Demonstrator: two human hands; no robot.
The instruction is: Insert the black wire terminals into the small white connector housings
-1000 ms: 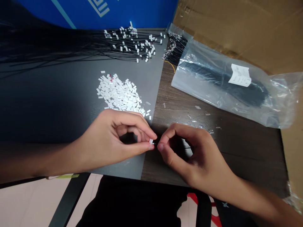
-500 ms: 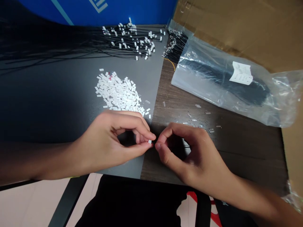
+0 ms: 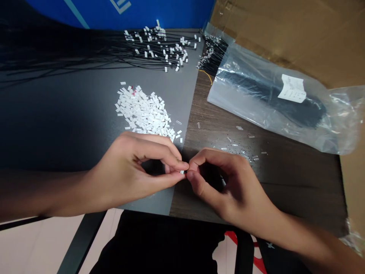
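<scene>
Left hand (image 3: 128, 171) was pinched shut on a tiny white connector (image 3: 181, 172), right hand (image 3: 228, 186) pinching a thin black wire (image 3: 186, 172) right up against it. Just past them sat a heap of loose white connectors (image 3: 142, 110), with wired connectors (image 3: 159, 49) and a plastic bag (image 3: 270, 102) of black wire farther back.

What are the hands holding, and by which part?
The left hand pinches a tiny white connector between thumb and fingertip. The right hand pinches something thin and dark against it, too small to tell.
</scene>
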